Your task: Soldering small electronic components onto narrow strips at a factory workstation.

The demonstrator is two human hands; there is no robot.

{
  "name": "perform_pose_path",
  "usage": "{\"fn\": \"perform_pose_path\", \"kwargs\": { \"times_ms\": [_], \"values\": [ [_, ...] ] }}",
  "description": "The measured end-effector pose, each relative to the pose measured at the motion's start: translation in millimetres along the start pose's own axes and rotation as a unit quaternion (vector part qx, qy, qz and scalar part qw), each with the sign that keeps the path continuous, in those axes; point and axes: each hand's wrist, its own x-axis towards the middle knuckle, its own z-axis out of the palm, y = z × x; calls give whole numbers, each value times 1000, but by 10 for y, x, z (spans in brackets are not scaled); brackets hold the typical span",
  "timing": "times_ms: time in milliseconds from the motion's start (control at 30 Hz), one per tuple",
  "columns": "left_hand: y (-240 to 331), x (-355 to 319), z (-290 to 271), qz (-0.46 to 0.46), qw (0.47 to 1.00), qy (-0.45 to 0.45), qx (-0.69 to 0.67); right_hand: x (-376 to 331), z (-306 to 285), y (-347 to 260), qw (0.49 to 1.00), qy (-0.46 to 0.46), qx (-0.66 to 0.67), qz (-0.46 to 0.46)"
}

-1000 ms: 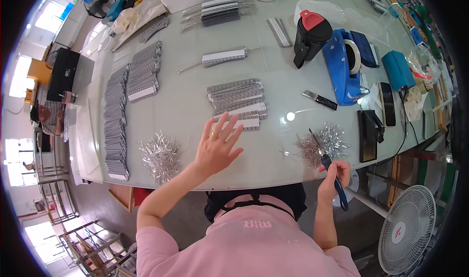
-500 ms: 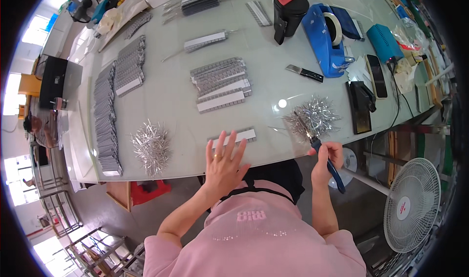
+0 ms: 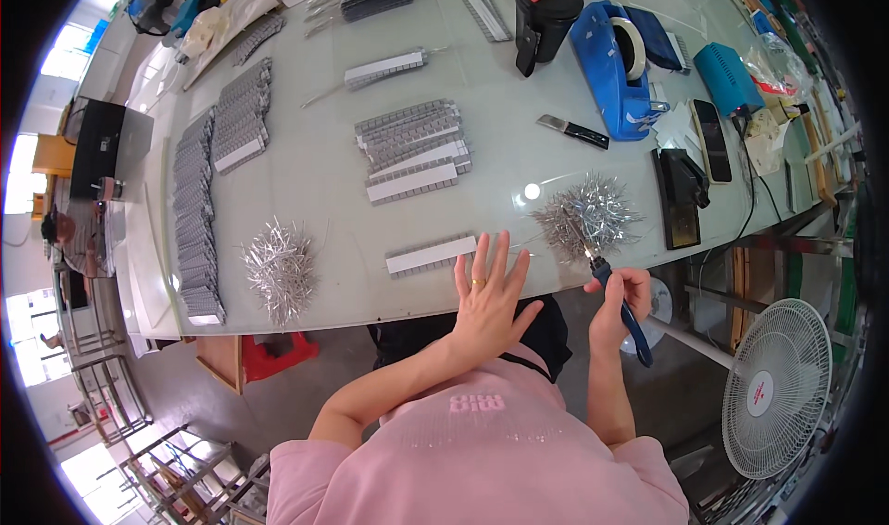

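Note:
My left hand is open with its fingers spread, at the table's near edge. Its fingertips are beside the right end of a single grey segmented strip with a white top; whether they touch it I cannot tell. In my right hand is a pair of blue-handled pliers, its tip over a loose heap of short silver wire pieces. A second heap of silver pieces lies to the left. Several similar strips are stacked beyond the single one.
Long rows of grey strips line the left side. At the right stand a blue tape dispenser, a black cup, a knife, a phone and a black stapler-like tool. Below the table edge stands a white fan.
My left hand has moved right, off the middle of the single strip to its right end, uncovering its white top. The pliers have shifted slightly, with their jaws deeper among the wire pieces.

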Motion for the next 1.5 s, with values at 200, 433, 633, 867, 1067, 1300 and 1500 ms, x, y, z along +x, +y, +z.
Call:
{"fn": "perform_pose_path", "kwargs": {
  "times_ms": [200,433,633,867,1067,1300,1500],
  "values": [
    [54,52,14,-50,998,3,-36,36,74,-20,1000,-24,13,15],
    [-15,251,-62,-19,1000,8,16,24,76,10,1000,-19,6,16],
    [37,132,-20,-45,999,-3,-23,20,28,46,1000,-8,7,-5],
    [101,18,-76,-77,995,-10,-66,12,99,-2,1000,-20,13,0],
    [-254,-306,-558,-91,995,3,28,-74,37,-3,996,-84,-18,8],
    [-726,-362,-539,-11,995,24,100,-193,161,40,976,-178,-123,-2],
    [-760,-330,-489,7,995,14,95,-206,218,31,974,-189,-128,7]
  ]
}}
